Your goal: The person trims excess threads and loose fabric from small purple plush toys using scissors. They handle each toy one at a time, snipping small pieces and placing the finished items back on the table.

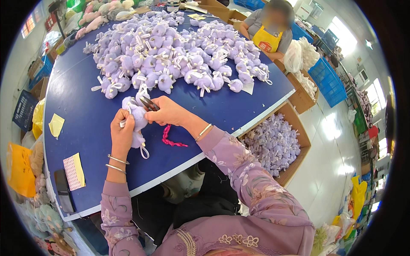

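Note:
My left hand [121, 131] is closed around a small lavender plush toy [137, 116] with white loops, held above the blue table. In my right hand [171, 112] is a pair of dark thread snips [149, 103], the blades pointing at the toy's upper part beside a white loop. The fingertips of that hand also rest close against the plush; whether they grip it I cannot tell. A bright pink braided cord [166, 137] hangs or lies below my right hand. Beyond both hands, a large heap of similar lavender plush toys [156, 53] covers the far part of the table.
A cardboard box [304, 143] full of lavender toys stands right of the table [226, 113]. On the table's left lie a phone [63, 187], a label sheet [73, 171] and a yellow paper [56, 125]. Across, a person in a yellow apron [268, 40] sits near blue crates.

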Action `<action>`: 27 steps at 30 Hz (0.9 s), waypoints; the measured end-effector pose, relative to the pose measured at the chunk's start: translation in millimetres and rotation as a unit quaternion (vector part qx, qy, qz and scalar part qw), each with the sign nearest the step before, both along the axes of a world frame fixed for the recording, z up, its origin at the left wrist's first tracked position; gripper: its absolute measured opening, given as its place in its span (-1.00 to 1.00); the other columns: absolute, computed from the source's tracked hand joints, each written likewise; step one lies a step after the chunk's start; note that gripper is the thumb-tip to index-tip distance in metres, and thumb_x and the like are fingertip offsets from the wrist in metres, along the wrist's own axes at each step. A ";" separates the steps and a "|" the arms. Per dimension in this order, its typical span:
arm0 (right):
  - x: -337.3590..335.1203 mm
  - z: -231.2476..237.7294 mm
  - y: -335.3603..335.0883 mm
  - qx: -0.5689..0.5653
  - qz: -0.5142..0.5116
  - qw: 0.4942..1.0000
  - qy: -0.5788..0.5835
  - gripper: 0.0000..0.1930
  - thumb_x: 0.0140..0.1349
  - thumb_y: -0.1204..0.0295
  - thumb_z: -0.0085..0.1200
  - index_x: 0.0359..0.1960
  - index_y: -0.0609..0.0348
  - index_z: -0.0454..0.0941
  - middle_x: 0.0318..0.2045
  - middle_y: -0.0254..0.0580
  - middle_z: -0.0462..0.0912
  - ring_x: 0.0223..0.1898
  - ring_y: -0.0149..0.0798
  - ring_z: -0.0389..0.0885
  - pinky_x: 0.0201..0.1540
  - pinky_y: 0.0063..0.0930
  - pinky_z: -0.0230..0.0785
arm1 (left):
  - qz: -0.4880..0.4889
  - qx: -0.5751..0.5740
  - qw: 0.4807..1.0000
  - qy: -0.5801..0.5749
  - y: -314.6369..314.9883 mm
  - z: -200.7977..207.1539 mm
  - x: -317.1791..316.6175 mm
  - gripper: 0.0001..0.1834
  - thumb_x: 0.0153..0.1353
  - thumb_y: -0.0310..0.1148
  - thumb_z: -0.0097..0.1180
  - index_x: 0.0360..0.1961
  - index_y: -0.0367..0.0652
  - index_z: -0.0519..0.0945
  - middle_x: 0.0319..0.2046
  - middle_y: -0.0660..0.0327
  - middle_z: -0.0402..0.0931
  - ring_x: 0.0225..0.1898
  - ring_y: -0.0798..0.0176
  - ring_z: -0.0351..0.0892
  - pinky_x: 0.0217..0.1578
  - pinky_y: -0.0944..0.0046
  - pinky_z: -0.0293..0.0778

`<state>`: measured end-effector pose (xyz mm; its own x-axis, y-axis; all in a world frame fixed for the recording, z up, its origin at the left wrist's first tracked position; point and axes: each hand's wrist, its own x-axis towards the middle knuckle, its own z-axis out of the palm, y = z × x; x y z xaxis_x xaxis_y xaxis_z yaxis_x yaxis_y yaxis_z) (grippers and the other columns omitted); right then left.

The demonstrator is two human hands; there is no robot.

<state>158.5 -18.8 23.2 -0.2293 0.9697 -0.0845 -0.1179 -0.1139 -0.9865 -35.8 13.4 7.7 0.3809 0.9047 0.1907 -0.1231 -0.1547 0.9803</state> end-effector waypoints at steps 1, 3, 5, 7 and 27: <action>0.2 0.4 -0.7 0.002 -0.004 1.000 -0.001 -0.78 0.02 0.39 0.21 -0.39 0.27 0.49 -0.59 -0.27 0.53 -0.71 -0.55 0.27 -0.69 -0.63 0.07 | -0.002 0.001 1.000 -0.001 0.1 -0.6 0.6 -0.80 0.30 -0.47 -0.03 -0.50 -0.12 0.33 -0.60 0.36 0.36 -0.63 0.50 0.41 -0.62 0.45 0.37; 0.4 0.5 -2.4 0.006 -0.011 1.000 -0.001 -0.79 0.00 0.40 0.20 -0.42 0.27 0.49 -0.61 -0.28 0.51 -0.71 -0.54 0.27 -0.69 -0.62 0.07 | -0.007 0.002 1.000 -0.002 0.1 -1.5 2.0 -0.80 0.30 -0.47 -0.04 -0.50 -0.12 0.33 -0.60 0.36 0.36 -0.63 0.51 0.40 -0.62 0.46 0.37; 1.4 -0.4 -2.8 0.009 -0.018 1.000 -0.003 -0.81 -0.02 0.41 0.19 -0.45 0.27 0.50 -0.63 -0.31 0.50 -0.70 -0.54 0.28 -0.68 -0.61 0.08 | -0.007 0.001 1.000 -0.005 -0.2 -1.6 4.0 -0.80 0.30 -0.47 -0.03 -0.50 -0.12 0.33 -0.60 0.37 0.36 -0.63 0.51 0.41 -0.62 0.46 0.38; 0.4 -0.4 -2.2 0.014 -0.027 0.999 -0.015 -0.82 -0.04 0.41 0.19 -0.47 0.26 0.50 -0.64 -0.34 0.48 -0.69 -0.55 0.29 -0.68 -0.61 0.08 | -0.007 0.005 1.000 -0.006 0.4 -0.7 3.9 -0.80 0.30 -0.47 -0.03 -0.50 -0.13 0.33 -0.60 0.37 0.36 -0.63 0.51 0.41 -0.62 0.45 0.38; -9.9 5.6 -3.1 -0.026 -0.060 0.996 0.058 -0.87 0.18 0.52 -0.06 -0.32 0.31 0.51 -0.58 -0.20 0.52 -0.72 -0.57 0.23 -0.70 -0.63 0.03 | -0.034 -0.101 0.985 -0.134 8.3 -8.4 1.5 -0.81 0.33 -0.38 -0.07 -0.46 -0.13 0.40 -0.56 0.42 0.34 -0.54 0.56 0.29 -0.54 0.45 0.30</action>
